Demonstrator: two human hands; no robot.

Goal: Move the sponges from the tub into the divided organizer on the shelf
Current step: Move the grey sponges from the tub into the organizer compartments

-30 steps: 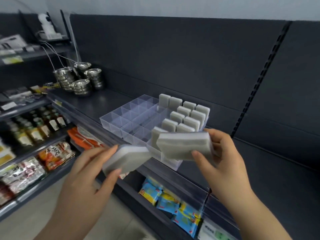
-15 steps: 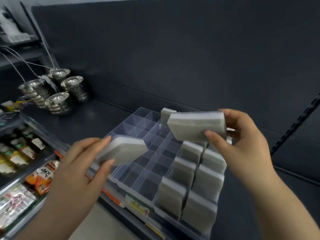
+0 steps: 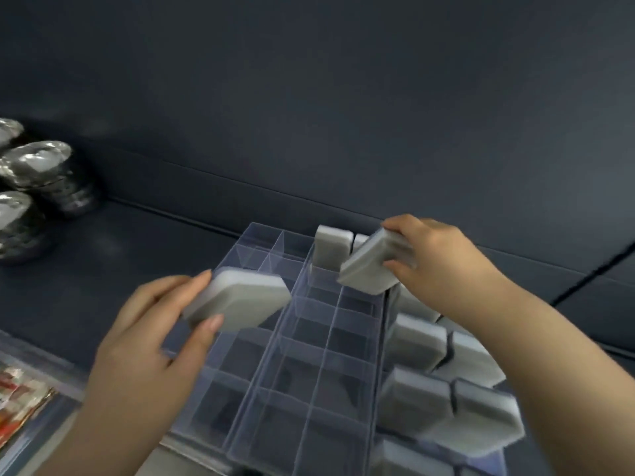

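"How many sponges were in hand?"

"Two, one each; the left hand (image 3: pixel 147 338) pinched a grey rectangular foam sponge (image 3: pixel 240 300) between thumb and curled fingers, lying flat above the left side of the clear plastic divided organizer (image 3: pixel 299 338); the right hand (image 3: pixel 433 262) gripped a second grey sponge (image 3: pixel 371 266), tilted, over the back compartments, just beside an upright sponge (image 3: pixel 332 250) standing there."

"And inside the organizer?"

"At least seven standing sponges (image 3: pixel 417 341), on end, most along the right side; blur and the right arm kept me from an exact count."

"What else sat on the dark shelf (image 3: pixel 103 269)?"

"Three stacks of shiny metal bowls (image 3: pixel 34 166) at the far left, well apart from the organizer; red-and-white packets (image 3: pixel 20 389) lay on the level below."
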